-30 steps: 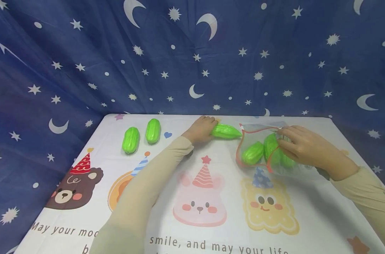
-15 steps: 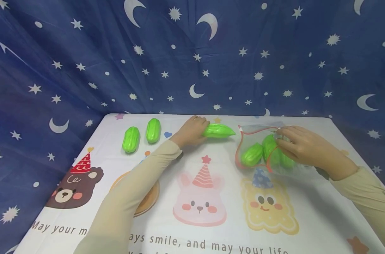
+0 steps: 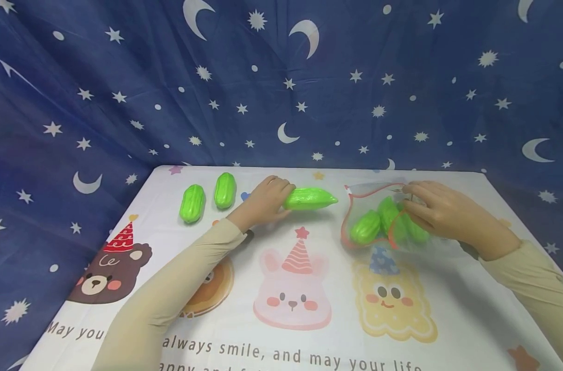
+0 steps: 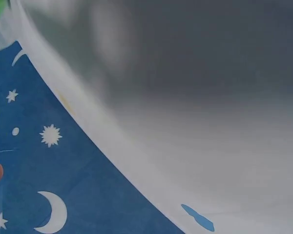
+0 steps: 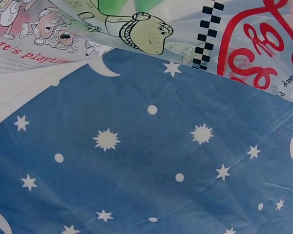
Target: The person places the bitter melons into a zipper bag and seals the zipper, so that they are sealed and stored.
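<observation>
- Head view, at left: the outer loose gourd [image 3: 192, 203] and the inner loose gourd [image 3: 224, 190] lie just beside each other on my white tabletop [image 3: 467, 314], probably put there so my left arm reaches either without crossing the bag
- My left hand [image 3: 264, 202] grips the held gourd [image 3: 311, 199] near one end, fingers curled round it; its tapered tip is free and points right, a hold that seems meant to keep my knuckles behind it
- That tip is near the clear bag [image 3: 362, 203] but apart from it; whether the gourd touches the tabletop I cannot tell
- The bag's red-edged mouth gapes left; the bagged gourds [image 3: 366, 226], at least three, likely weigh it down
- My right hand [image 3: 448, 214] pinches the mouth's upper edge, I judge to hold the opening apart
</observation>
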Demonstrator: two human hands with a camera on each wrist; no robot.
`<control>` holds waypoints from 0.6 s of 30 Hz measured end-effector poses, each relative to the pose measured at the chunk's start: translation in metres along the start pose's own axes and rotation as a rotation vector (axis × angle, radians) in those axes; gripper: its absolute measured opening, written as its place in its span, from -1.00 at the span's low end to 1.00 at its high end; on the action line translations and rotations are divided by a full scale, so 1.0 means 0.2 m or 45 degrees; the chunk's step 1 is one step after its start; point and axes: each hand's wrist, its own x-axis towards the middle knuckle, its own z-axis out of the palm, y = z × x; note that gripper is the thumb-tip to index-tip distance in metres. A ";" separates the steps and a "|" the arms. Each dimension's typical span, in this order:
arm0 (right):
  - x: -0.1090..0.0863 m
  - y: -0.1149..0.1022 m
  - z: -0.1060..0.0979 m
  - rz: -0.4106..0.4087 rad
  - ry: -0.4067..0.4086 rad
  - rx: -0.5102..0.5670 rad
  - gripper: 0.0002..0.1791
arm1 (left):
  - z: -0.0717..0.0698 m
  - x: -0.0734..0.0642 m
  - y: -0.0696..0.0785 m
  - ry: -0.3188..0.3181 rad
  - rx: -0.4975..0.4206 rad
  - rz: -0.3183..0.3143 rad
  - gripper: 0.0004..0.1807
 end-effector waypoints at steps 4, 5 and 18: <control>0.00 0.00 0.00 -0.003 -0.003 -0.007 -0.58 | -0.02 -0.06 0.02 0.035 -0.054 0.045 -0.44; 0.00 0.00 0.00 -0.004 -0.003 -0.009 -0.58 | -0.02 -0.07 0.03 0.042 -0.065 0.058 -0.45; 0.01 -0.01 0.02 -0.028 0.049 0.018 -0.57 | -0.06 -0.13 0.15 0.114 -0.098 0.165 -0.50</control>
